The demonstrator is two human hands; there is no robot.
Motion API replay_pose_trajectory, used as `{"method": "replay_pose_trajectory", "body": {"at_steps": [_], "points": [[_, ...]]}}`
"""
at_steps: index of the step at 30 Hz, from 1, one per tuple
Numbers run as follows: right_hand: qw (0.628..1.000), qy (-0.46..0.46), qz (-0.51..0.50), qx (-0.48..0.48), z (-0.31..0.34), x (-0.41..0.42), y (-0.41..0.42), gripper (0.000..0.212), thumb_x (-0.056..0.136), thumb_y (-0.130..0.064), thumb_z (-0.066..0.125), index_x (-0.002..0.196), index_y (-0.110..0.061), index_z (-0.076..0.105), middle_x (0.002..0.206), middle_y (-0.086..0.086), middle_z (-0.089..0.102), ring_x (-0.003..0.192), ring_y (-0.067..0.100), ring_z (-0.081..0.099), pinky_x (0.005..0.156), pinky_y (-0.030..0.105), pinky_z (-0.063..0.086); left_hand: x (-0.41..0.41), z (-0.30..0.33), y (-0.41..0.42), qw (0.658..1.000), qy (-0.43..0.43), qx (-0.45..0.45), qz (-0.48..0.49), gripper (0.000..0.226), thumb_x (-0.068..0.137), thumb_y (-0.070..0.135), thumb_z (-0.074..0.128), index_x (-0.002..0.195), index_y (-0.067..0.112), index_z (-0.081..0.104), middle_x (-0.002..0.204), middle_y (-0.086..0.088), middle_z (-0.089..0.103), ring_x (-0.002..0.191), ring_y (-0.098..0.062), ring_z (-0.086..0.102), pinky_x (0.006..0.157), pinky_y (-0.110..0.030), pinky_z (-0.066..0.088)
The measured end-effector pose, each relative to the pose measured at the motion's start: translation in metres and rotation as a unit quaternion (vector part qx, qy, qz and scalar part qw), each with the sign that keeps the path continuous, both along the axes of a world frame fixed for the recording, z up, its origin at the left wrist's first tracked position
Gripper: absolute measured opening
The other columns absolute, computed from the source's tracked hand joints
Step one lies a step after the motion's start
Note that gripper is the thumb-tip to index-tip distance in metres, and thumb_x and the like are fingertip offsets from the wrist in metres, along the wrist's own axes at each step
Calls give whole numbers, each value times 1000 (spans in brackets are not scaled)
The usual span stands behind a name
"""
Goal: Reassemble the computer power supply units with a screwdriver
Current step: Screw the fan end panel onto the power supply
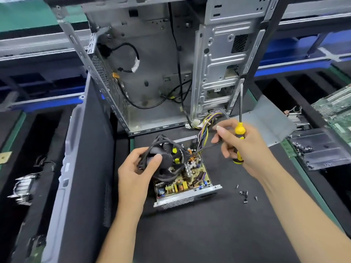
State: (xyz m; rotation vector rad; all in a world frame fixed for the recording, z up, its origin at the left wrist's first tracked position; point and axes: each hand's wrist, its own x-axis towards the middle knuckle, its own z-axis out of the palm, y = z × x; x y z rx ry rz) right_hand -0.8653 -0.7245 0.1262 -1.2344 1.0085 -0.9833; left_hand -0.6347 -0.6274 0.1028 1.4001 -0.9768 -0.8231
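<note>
Down on the black tabletop (209, 234), nearest the camera, sits the opened power supply unit (187, 184), its circuit board bare and its perforated metal wall facing us. Just right of it, a scatter of small screws (244, 194) lies loose on the mat. Above the board, the left hand (136, 171) grips the black cooling fan (165, 160), fingers curled round its frame and thumb pressed on the hub, the fan tilted up off the board. Over to the right, the right hand (245, 143) holds the yellow-and-black screwdriver (239, 130) in its curled fingers, shaft pointing up, while thumb and forefinger pinch a thin black wire that runs down toward the board. A bundle of coloured cables (206, 128) climbs from the unit toward the back. Beyond that stands the open computer case (155, 73), black cables hanging inside. Far right, a green motherboard (336, 109) rests at the edge.
</note>
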Motion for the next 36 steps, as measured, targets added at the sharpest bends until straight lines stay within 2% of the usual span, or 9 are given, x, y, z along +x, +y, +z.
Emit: {"method": "replay_pose_trajectory", "body": {"at_steps": [4,8,15,18,22,25,27,31,36], "points": [[999,-50,-16,-1,13,10,0,20,82,-30,64,93,-14,64,66,4,59,48,17,49,38,18,31,0,-2,1,996,-3,27,-91,31,71,26,84,93,35,64,88,7,75,80,-2,68,70,-11,49],[996,-81,22,-32,36,30,-4,10,89,-20,61,92,-11,61,62,3,59,46,16,51,39,18,35,-1,-5,5,986,18,35,-162,35,74,32,68,106,44,60,99,5,74,91,-8,67,78,-19,52],[997,-56,56,-20,54,47,-11,11,93,-14,56,96,-4,57,64,4,61,49,17,55,42,21,41,4,-5,4,995,35,19,-92,44,88,31,66,130,36,56,117,10,69,111,-6,62,93,-21,48],[991,-112,72,11,61,48,-9,6,94,-14,55,93,-8,54,70,9,67,58,22,66,47,21,49,3,-5,2,997,50,42,-27,41,94,45,55,134,50,50,98,15,65,90,-7,58,82,-25,45],[980,-180,77,20,70,58,-6,4,94,-12,55,97,-10,55,79,11,71,77,30,72,55,20,54,1,-2,0,981,178,23,-70,50,84,54,61,133,48,49,126,2,62,83,-9,61,51,-21,44],[980,-196,14,17,72,59,-6,10,93,-8,56,104,-8,57,76,11,70,76,30,72,56,20,54,3,-4,6,991,73,-11,-113,99,55,29,72,143,51,32,145,7,42,124,-5,51,79,-24,53],[978,-202,-29,34,69,57,-5,7,92,-8,57,98,-6,58,74,10,70,76,28,72,56,19,54,4,-6,10,987,-73,-16,-143,116,48,37,87,146,50,26,150,17,27,139,2,32,104,-18,39],[964,-248,-23,89,63,54,0,14,93,-3,52,102,2,62,88,14,73,91,28,71,62,18,55,-1,-5,9,965,-228,-4,-132,111,56,29,94,142,57,29,145,19,19,138,8,25,104,1,19],[986,-161,0,36,66,49,4,19,89,2,57,108,0,61,98,11,73,84,22,72,55,18,53,-3,3,9,944,-326,1,-57,92,62,20,86,143,34,46,125,7,49,118,-6,49,100,-15,38]]}}
